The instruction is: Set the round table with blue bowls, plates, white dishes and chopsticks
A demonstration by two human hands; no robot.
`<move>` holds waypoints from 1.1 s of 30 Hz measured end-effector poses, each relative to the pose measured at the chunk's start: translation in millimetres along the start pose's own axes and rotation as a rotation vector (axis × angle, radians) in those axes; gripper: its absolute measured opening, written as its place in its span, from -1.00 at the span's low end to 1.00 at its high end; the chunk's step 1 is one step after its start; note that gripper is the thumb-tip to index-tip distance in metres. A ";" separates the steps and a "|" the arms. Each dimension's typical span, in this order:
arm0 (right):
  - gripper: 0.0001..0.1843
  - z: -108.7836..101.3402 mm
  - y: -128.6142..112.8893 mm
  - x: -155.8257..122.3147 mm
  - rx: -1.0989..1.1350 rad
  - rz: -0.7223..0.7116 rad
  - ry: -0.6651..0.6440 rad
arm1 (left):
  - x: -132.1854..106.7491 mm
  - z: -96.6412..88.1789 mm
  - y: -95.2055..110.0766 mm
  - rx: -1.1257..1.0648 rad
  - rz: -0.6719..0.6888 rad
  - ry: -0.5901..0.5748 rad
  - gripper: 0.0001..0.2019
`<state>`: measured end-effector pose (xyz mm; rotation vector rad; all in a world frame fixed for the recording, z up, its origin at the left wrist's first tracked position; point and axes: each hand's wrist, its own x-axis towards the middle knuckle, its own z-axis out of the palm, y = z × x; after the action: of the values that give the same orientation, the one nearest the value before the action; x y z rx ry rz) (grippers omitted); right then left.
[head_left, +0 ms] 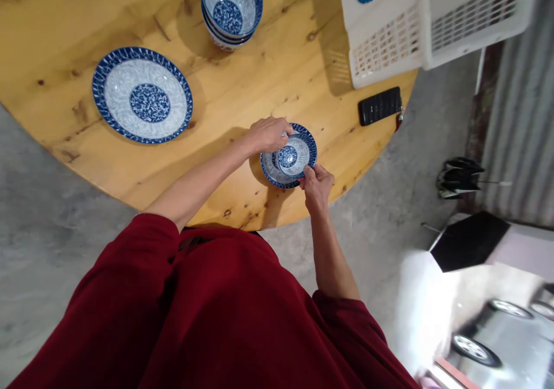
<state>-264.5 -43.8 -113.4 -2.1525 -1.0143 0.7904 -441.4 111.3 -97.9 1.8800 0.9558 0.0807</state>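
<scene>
Near the table's front edge, both my hands grip a small blue-and-white dish (298, 152) by its rim. My left hand (270, 134) has its fingers closed at the dish's far left side. At the near right side, my right hand (318, 187) pinches the rim with the thumb on top. Beneath the dish, and partly covered by it, is a second small blue-rimmed plate (272, 171). Whether the two touch is hard to see.
A large blue-and-white plate (150, 103) lies at the left. Stacked matching bowls (229, 8) stand farther back. White plastic baskets (385, 48) occupy the back right, with a black wallet-like case (380, 106) before them. The wooden table (242, 106) has a curved edge; umbrellas (470, 242) lie beyond.
</scene>
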 end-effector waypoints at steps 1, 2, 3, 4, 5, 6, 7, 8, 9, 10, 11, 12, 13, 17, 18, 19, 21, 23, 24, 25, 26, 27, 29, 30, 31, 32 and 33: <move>-0.72 0.4 -2.2 -0.7 0.018 0.009 0.027 | 0.2 0.1 0.3 -0.008 -0.002 -0.003 -0.59; -0.72 0.7 -4.5 -1.3 0.034 0.019 0.049 | 0.5 0.1 0.6 -0.015 -0.004 -0.004 -0.58; -0.72 0.9 -6.6 -1.8 0.044 0.028 0.063 | 1.0 0.3 0.9 -0.022 -0.008 -0.003 -0.57; -0.73 1.1 -8.4 -2.0 0.045 0.035 0.065 | 1.7 0.5 1.0 -0.031 -0.012 0.002 -0.56; -0.74 1.1 -10.0 -2.1 0.044 0.039 0.067 | 2.4 0.9 1.2 -0.040 -0.016 0.008 -0.55; -0.74 1.1 -11.1 -2.1 0.043 0.043 0.070 | 3.2 1.3 1.3 -0.049 -0.019 0.013 -0.55; -0.73 1.0 -12.0 -2.0 0.041 0.045 0.073 | 3.8 1.8 1.3 -0.059 -0.022 0.019 -0.55; -0.73 1.0 -12.5 -1.9 0.041 0.045 0.073 | 4.4 2.2 1.3 -0.068 -0.023 0.025 -0.56; -0.72 0.9 -12.7 -1.8 0.042 0.043 0.072 | 4.8 2.6 1.4 -0.075 -0.022 0.033 -0.58; -0.72 0.7 -12.8 -1.7 0.043 0.040 0.072 | 5.0 2.8 1.4 -0.082 -0.019 0.041 -0.59; -0.72 0.6 -12.6 -1.7 0.043 0.039 0.071 | 5.1 3.0 1.5 -0.088 -0.016 0.049 -0.61; -0.72 0.5 -12.4 -1.7 0.040 0.038 0.068 | 5.1 3.0 1.6 -0.093 -0.013 0.054 -0.62; -0.72 0.4 -12.0 -1.8 0.034 0.036 0.065 | 5.0 3.0 1.8 -0.095 -0.012 0.058 -0.63; -0.72 0.4 -10.5 -2.9 0.020 0.033 0.056 | 4.5 3.0 2.8 -0.097 -0.022 0.063 -0.64; -0.72 0.5 -10.2 -3.3 0.021 0.031 0.058 | 4.5 3.0 3.0 -0.094 -0.024 0.063 -0.64; -0.72 0.7 -10.0 -3.6 0.020 0.030 0.061 | 4.5 3.1 3.2 -0.090 -0.024 0.062 -0.63; -0.70 1.0 -9.6 -4.2 0.013 0.030 0.066 | 4.9 3.2 3.2 -0.081 -0.021 0.059 -0.63; -0.69 1.6 -9.4 -4.3 0.008 0.039 0.071 | 5.6 3.6 2.9 -0.076 -0.018 0.062 -0.62; -0.69 1.9 -9.4 -4.2 0.009 0.045 0.074 | 5.9 4.0 2.7 -0.075 -0.016 0.063 -0.62; -0.70 2.3 -9.5 -4.0 0.014 0.050 0.076 | 6.1 4.4 2.7 -0.075 -0.016 0.065 -0.62; -0.71 2.7 -9.6 -3.8 0.020 0.054 0.077 | 6.1 4.9 2.7 -0.075 -0.016 0.065 -0.63; -0.72 3.0 -9.8 -3.8 0.025 0.055 0.077 | 5.8 5.4 2.9 -0.075 -0.016 0.065 -0.63; -0.73 3.0 -10.6 -4.3 0.031 0.054 0.073 | 4.0 5.6 3.6 -0.063 -0.020 0.062 -0.67; -0.72 2.4 -11.2 -5.0 0.032 0.057 0.070 | 2.3 5.0 3.9 -0.052 -0.025 0.063 -0.69; -0.72 1.4 -11.7 -6.1 0.038 0.063 0.071 | 0.0 3.7 4.0 -0.041 -0.030 0.068 -0.71; -0.71 -0.2 -12.1 -7.8 0.048 0.074 0.080 | -2.9 1.5 3.9 -0.032 -0.033 0.074 -0.72; -0.70 -2.4 -12.4 -10.2 0.064 0.089 0.098 | -6.7 -1.7 3.3 -0.027 -0.034 0.085 -0.72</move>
<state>-273.6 -46.4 -100.2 -2.1710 -0.8378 0.7409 -444.8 107.6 -92.1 1.8471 1.0392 0.1535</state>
